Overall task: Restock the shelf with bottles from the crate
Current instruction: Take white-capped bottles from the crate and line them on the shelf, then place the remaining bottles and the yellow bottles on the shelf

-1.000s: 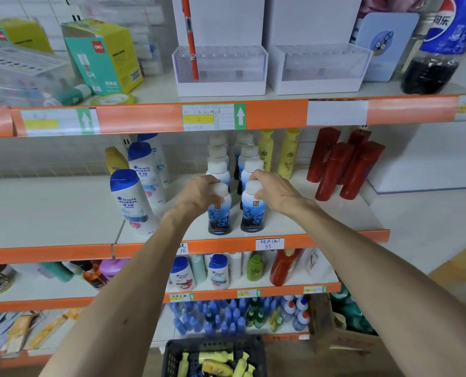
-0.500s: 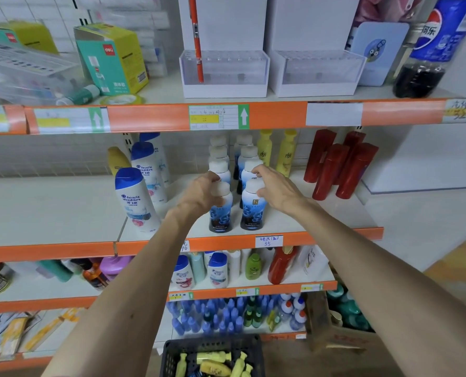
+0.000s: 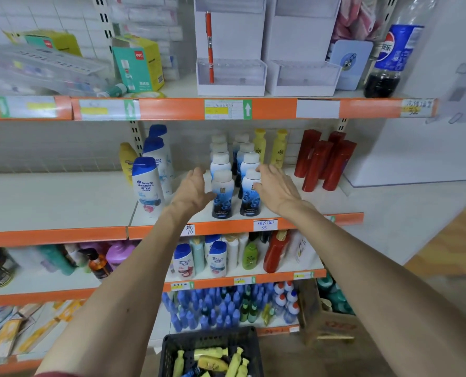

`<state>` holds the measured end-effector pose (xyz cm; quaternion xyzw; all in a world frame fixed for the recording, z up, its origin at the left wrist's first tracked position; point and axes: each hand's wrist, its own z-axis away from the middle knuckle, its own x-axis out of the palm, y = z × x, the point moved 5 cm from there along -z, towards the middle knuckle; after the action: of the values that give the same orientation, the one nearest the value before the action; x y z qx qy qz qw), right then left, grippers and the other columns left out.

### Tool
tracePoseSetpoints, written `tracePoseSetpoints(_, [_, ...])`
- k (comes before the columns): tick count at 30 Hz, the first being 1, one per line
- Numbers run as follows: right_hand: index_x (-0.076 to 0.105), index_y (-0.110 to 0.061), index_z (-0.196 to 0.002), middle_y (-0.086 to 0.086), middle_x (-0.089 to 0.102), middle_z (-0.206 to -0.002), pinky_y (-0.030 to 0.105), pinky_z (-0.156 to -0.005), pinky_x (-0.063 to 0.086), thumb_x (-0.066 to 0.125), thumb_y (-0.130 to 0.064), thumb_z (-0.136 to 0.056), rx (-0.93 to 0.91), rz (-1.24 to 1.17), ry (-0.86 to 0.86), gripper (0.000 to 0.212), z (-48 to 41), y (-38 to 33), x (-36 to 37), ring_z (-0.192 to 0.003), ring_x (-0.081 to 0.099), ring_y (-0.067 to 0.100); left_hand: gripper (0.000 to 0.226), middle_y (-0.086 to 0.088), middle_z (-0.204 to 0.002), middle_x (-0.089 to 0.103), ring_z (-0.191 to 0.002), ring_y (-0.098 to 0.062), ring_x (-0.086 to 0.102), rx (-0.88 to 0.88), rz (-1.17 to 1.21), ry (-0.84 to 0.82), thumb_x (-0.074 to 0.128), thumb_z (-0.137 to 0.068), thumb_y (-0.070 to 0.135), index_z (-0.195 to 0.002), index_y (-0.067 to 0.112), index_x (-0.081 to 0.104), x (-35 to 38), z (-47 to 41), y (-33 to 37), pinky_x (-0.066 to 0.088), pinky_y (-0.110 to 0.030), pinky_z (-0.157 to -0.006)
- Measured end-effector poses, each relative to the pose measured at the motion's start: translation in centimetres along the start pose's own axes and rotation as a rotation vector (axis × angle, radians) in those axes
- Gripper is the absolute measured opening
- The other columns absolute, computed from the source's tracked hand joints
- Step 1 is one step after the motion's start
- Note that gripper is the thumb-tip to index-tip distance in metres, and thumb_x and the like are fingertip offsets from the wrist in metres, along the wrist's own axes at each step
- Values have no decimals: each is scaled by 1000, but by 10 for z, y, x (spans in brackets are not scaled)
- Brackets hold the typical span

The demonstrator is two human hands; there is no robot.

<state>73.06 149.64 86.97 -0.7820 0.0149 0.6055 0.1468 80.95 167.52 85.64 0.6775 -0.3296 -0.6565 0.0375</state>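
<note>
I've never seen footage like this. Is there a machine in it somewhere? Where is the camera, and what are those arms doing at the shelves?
There is no machine here. These are a person's two bare arms, filmed by a wide-angle camera worn on the head and looking forward and down, which is why the arms seem to grow out of the bottom edge.

The left hand and the right hand are open, one on each side of two blue-and-white bottles standing at the front of the middle shelf. Neither hand holds anything, and I cannot tell whether the fingertips touch the bottles.

On the same shelf stand blue-capped shampoo bottles, tall yellow bottles and red bottles. At the bottom is a black crate with small yellow bottles lying in it.
</note>
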Motion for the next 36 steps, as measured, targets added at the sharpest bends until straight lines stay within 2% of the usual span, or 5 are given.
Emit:
tracePoseSetpoints(11, [45,-11,-133,12,48,-136,43,-99,36,45,-23,-98,-57,74,-52,37,91,-14,-27,-126,42,32,64,-15,-139,48,-124,-29,49,-4,-105,-134,70,-84,25,-138,6,41,-12,93,23,42,-35,-102])
tracePoseSetpoints(19, [45,-12,-131,12,48,-135,44,-95,40,47,-25,-98,-19,4,-222,36,173,-2,-5,-124,45,33,41,-12,-115,63,-107,-30,59,21,-105,-295,67,-83,15,-120,3,55,19,185,35,44,-29,-80])
tracePoseSetpoints(23, [45,-10,-131,12,49,-134,44,-96,40,48,-25,-97,-32,-31,-220,37,185,-11,-7,-123,46,33,39,-19,-115,64,-105,-34,60,4,-156,-291,63,-84,11,-120,-1,55,10,197,34,50,-39,-87])
tracePoseSetpoints(29, [47,-8,-129,13,51,-132,45,-96,44,49,-24,-98,-36,-64,-256,35,172,-24,9,-121,48,33,44,-13,-121,62,-108,-28,59,-28,-154,-298,61,-85,11,-128,6,50,4,189,26,43,-28,-77])
tracePoseSetpoints(36, [50,-9,-124,11,53,-127,47,-93,46,45,-22,-98,11,-107,-374,29,148,-35,59,-114,53,32,46,-6,-128,59,-116,-25,57,-15,-63,-408,65,-86,14,-130,10,50,28,161,-25,46,-30,-96])
